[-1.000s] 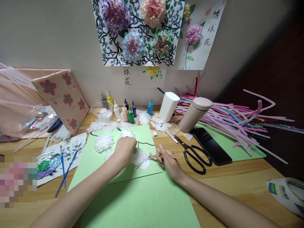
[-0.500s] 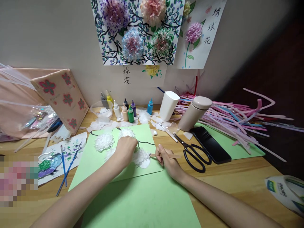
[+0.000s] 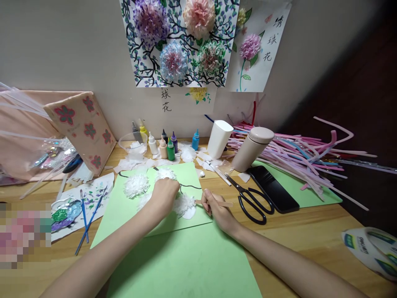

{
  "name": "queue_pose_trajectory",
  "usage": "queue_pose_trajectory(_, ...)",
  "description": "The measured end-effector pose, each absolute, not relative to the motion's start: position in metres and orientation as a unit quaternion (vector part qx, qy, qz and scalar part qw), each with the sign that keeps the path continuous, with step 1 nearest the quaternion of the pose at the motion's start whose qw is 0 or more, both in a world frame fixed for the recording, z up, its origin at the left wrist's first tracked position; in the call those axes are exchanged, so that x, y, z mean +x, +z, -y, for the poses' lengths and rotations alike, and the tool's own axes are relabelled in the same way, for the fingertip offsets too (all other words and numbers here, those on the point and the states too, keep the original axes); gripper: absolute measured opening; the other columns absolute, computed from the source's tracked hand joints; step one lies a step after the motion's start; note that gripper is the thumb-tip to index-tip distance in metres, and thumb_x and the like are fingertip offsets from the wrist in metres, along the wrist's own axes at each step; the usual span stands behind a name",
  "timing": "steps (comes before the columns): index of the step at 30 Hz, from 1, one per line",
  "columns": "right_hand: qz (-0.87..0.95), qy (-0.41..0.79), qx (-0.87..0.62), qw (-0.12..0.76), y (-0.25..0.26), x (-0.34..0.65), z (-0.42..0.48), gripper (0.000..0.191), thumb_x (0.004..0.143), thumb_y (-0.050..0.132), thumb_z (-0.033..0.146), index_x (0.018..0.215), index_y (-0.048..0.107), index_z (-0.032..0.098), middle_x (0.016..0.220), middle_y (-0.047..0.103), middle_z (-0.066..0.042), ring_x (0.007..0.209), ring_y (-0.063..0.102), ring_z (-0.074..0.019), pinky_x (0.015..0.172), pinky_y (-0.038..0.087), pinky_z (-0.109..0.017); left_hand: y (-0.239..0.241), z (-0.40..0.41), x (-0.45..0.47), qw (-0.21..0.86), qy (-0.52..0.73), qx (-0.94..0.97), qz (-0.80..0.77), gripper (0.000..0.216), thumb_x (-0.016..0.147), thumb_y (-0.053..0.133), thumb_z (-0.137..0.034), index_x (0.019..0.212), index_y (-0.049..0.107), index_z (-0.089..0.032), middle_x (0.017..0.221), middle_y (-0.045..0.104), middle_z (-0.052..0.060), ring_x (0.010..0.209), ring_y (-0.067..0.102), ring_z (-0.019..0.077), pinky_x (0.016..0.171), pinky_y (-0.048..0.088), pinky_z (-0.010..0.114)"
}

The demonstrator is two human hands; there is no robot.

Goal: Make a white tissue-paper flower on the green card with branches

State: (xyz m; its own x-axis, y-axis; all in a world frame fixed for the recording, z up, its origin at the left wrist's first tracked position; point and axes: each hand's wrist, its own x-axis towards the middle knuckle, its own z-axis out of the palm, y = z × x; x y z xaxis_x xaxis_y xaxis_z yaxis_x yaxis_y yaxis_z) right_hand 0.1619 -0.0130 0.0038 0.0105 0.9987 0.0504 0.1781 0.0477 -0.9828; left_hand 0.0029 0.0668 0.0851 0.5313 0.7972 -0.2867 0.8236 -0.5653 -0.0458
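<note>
My right hand point(image 3: 217, 210) is closed around a flat wooden craft stick point(image 3: 226, 204). The stick's tip reaches the edge of a fluffy white paper flower point(image 3: 184, 203) with a round white base. Over that flower's left side is my left hand point(image 3: 166, 194), knuckles up and fingers curled down; what they grip is hidden. More white paper flowers, one at the upper left point(image 3: 136, 185) and one at the top point(image 3: 165, 174), sit on a light green sheet point(image 3: 113, 215) with dark wavy lines. Another is partly covered by my left forearm.
Black-handled scissors point(image 3: 252, 203), a phone point(image 3: 274, 189), a tilted-looking beige bottle point(image 3: 252, 149) and a white container point(image 3: 220, 138) stand or lie to the right. Small paint bottles point(image 3: 170, 150) line the back. Blue paintbrushes point(image 3: 89, 223) lie left; a tape roll point(image 3: 370, 248) lies far right.
The camera view has shifted slightly. Both hands stay in nearly the same place, with the craft stick still against the flower's edge.
</note>
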Motion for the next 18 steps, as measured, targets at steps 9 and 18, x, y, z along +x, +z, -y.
queue_pose_trajectory(9, 0.544, 0.444, -0.534, 0.471, 0.0033, 0.162, 0.0119, 0.054, 0.093, 0.025, 0.055, 0.053, 0.037, 0.02, 0.049, 0.03, 0.005, 0.047, 0.03, -0.011, 0.061, 0.041, -0.026, 0.0856, -0.0654, 0.0026, 0.053, -0.137, 0.873, -0.465, 0.027, 0.068, 0.049, 0.002, 0.077, 0.069, -0.012, 0.084, 0.069, 0.015, 0.084, 0.063, 0.028, 0.065, 0.041, 0.031)
queue_pose_trajectory(18, 0.536, 0.445, -0.538, 0.474, 0.0029, 0.1605, 0.0134, 0.052, 0.094, 0.027, 0.053, 0.054, 0.037, 0.02, 0.05, 0.03, 0.005, 0.047, 0.032, -0.011, 0.051, 0.032, -0.024, 0.0856, -0.0661, 0.0031, 0.042, -0.159, 0.874, -0.458, 0.028, 0.063, 0.05, 0.003, 0.077, 0.069, -0.013, 0.082, 0.069, 0.014, 0.083, 0.063, 0.0263, 0.064, 0.041, 0.03)
